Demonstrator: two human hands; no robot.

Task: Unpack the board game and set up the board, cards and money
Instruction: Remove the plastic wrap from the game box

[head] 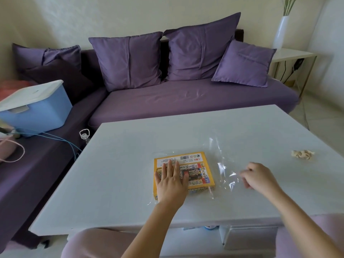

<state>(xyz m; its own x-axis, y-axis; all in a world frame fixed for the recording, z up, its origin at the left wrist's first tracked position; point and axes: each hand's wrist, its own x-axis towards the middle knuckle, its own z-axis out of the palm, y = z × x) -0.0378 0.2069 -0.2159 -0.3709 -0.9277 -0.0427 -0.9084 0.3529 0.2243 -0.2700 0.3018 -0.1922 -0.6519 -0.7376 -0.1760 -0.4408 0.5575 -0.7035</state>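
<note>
The left hand [171, 181] is pressing flat on the yellow game box [202, 174], its grip lying apart with fingers straight. The right hand [260, 176] is holding its grip together, pinching the clear plastic wrap [224, 167] lying beside the box on the white table [130, 164]

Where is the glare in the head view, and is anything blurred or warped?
Head view: glare streaks on the clear plastic wrap beside the yellow game box; the right hand is slightly motion-blurred; the wide lens bows the table and the sofa; the far-left blue bin looks soft; lighting is diffuse, shadows faint.
</note>
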